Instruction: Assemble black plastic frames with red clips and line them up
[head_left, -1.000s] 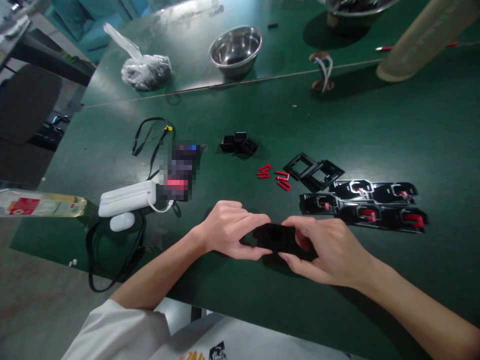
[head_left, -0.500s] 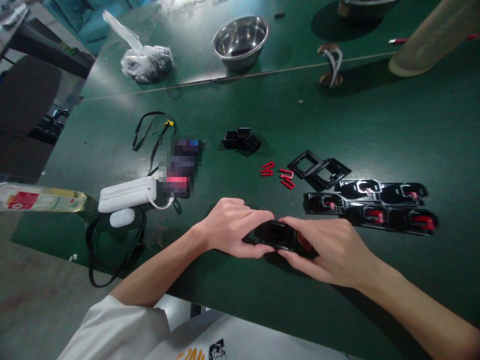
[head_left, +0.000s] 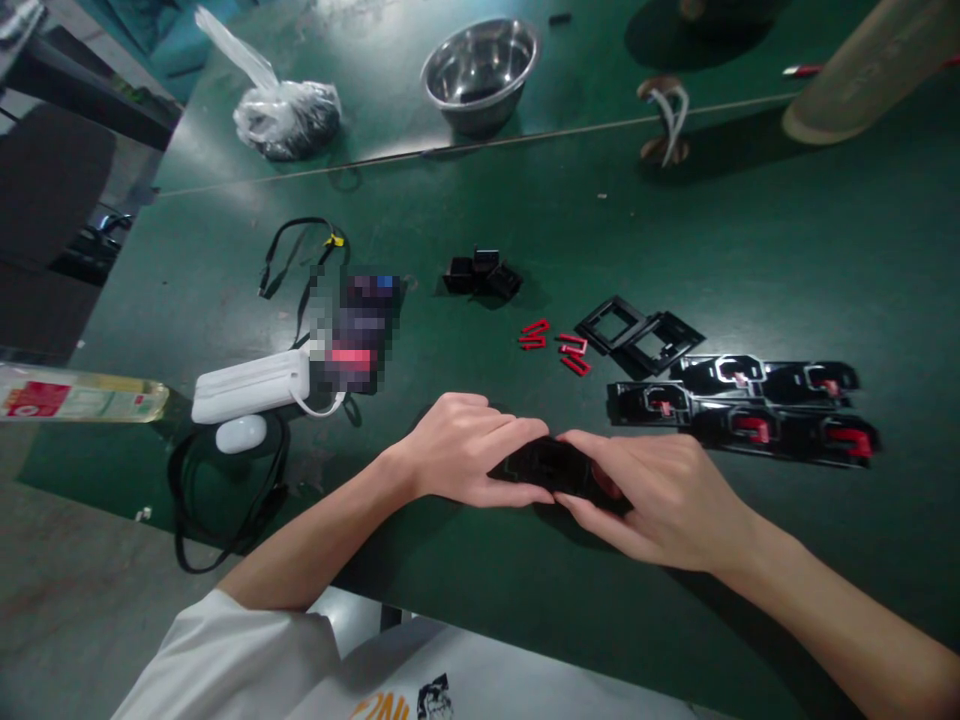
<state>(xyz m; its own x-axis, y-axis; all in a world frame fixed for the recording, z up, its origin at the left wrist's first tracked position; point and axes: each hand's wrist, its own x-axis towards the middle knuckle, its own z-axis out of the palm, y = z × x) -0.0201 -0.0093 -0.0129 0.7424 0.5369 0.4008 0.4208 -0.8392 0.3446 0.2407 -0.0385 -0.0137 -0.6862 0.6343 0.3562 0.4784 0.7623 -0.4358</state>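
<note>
Between both hands, just above the green table (head_left: 480, 560), is a black plastic part (head_left: 551, 465); its underside and ends are covered by fingers. My left hand (head_left: 469, 450) pinches its left end with thumb and fingers. At the other end, my right hand (head_left: 660, 490) grips it the same way. Beyond the hands lie several small red clips (head_left: 574, 345) and black square frames (head_left: 664, 342). To the right, several black assemblies with red pieces (head_left: 750, 430) sit in two rows. Small black blocks (head_left: 484, 275) are clustered farther back.
On the left are a white power bank (head_left: 251, 387), a white mouse-like item (head_left: 241, 433), a phone (head_left: 367, 330), black cords (head_left: 180, 520) and a bottle (head_left: 82, 395). A plastic bag (head_left: 289, 120), metal bowl (head_left: 480, 75) and pale cylinder (head_left: 862, 75) stand at the back.
The black part has tilted slightly in my hands, so its top face looks darker and less distinct. Both hands keep their grip; the view has shifted a little.
</note>
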